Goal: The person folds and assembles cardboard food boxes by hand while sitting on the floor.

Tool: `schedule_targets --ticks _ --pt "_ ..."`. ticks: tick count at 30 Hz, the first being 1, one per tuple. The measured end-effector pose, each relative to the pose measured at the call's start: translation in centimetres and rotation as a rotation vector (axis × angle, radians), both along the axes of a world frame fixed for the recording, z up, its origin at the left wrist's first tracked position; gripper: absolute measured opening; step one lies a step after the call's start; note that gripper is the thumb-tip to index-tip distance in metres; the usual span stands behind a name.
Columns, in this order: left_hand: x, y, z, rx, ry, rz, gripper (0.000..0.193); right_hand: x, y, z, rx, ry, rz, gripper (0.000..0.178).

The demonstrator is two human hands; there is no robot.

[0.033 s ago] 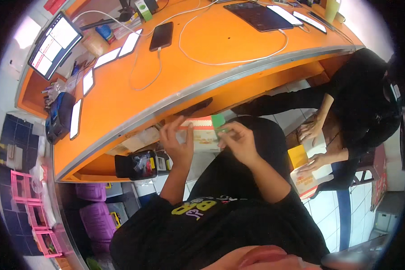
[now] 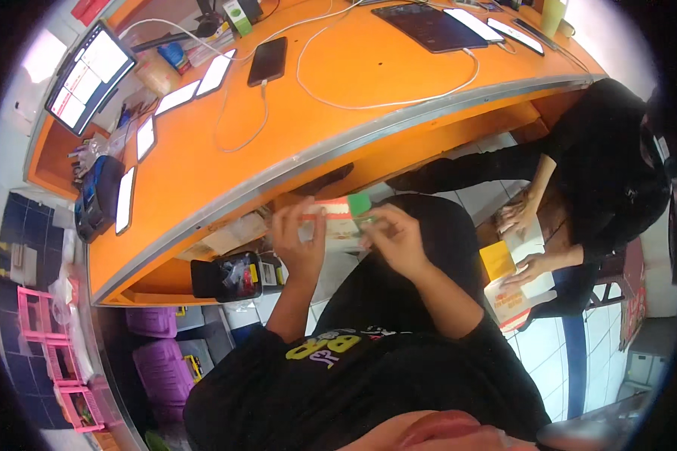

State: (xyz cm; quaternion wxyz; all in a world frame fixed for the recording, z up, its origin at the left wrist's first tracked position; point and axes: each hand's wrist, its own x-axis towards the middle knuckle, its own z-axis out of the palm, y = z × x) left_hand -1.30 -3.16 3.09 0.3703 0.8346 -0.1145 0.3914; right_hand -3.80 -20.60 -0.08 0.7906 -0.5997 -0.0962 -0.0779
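Note:
Over my lap, below the table edge, I hold a small white cardboard box (image 2: pixel 338 228) with a red band along its upper edge. A green patch (image 2: pixel 359 203) shows at its right end. My left hand (image 2: pixel 299 237) grips the box's left end, thumb toward me and fingers along the far side. Close to the green patch, my right hand (image 2: pixel 396 237) has thumb and fingers pinched on the right end of the box. The box is slightly blurred, and my fingers hide both its ends.
At right, another person's hands (image 2: pixel 530 263) rest on a white box with a yellow patch (image 2: pixel 496 261). The orange table (image 2: pixel 338 128) bears several phones, a tablet (image 2: pixel 429 28) and loose cables. Below it stands a black bin (image 2: pixel 226 276); purple crates (image 2: pixel 162 372) are lower left.
The box with its green patch has shifted very slightly left and down. Both hands keep their hold on it. The other person's hands stay in about the same place.

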Motion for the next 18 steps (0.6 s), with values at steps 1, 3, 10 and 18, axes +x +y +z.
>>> schedule_targets --ticks 1,3,10,18 --pt "-0.7 -0.5 0.5 0.036 0.078 -0.065 0.025 -0.4 0.5 0.1 -0.120 -0.118 -0.084 0.015" --pt "-1.1 -1.7 1.4 -0.012 0.243 -0.145 0.030 -0.2 0.6 0.1 -0.233 -0.144 -0.120 0.016" --pt "-1.3 -0.9 -0.3 -0.370 0.452 -0.226 0.028 -0.9 1.0 0.7 -0.667 -0.581 -0.360 0.020" --pt "-0.8 0.2 0.5 -0.288 0.593 -0.563 0.022 -1.5 0.5 1.6 -0.621 -0.617 -0.351 0.018"
